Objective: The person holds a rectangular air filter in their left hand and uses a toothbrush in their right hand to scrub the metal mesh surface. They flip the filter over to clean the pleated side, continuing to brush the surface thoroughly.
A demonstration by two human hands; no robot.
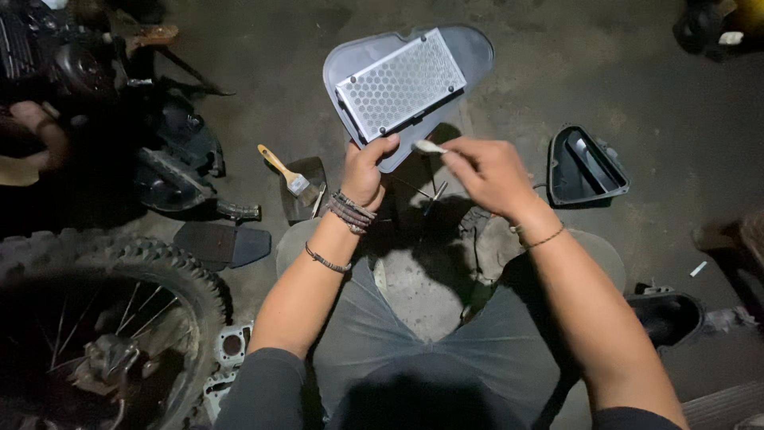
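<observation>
The left hand grips the lower edge of the filter, fingers curled tight round its grey plastic rim, holding it up over the floor; a honeycomb metal mesh covers its face; the right hand pinches a small pale scrap between thumb and fingertips, just beside the filter's bottom corner; a wooden-handled brush lies on the rough concrete; a black housing sits to the right.

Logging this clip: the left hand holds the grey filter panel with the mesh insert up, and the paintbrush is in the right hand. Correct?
Not quite. In the head view the paintbrush lies on the floor; the right hand pinches a small pale object. The left hand does hold the filter panel.
</observation>
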